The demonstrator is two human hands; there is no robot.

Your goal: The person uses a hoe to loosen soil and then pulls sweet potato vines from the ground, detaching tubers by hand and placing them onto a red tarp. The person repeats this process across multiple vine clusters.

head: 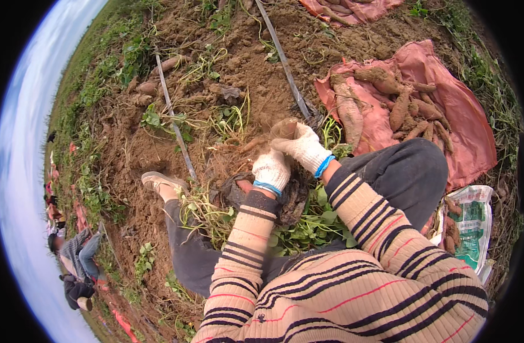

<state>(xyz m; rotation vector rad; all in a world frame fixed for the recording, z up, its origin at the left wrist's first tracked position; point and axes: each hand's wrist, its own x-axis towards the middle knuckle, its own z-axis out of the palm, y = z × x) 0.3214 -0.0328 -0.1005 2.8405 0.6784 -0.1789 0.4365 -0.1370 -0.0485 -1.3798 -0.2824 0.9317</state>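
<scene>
Both my hands wear dirty white knit gloves with blue bands at the wrists, and they meet over dug soil between my legs. In my right hand (pixel 304 146) is a soil-covered sweet potato (pixel 283 128), partly blurred, with its reddish end by my fingers. My left hand (pixel 271 170) is bent just below it, close to my right; its fingers are hidden, so its hold does not show. Thin roots (pixel 225 158) and another sweet potato (pixel 254 145) lie beside my left hand. Under my wrists are torn black plastic film (pixel 294 197) and green sweet potato vines (pixel 313 227).
A pink woven sack (pixel 467 128) on my right bears several sweet potatoes (pixel 401 109). Behind my right knee lies a printed white-and-green bag (pixel 474 223). Drip tapes (pixel 283 55) cross the soil ahead. Loose sweet potatoes (pixel 169 64) lie at upper left. Other people (pixel 77 253) sit far left.
</scene>
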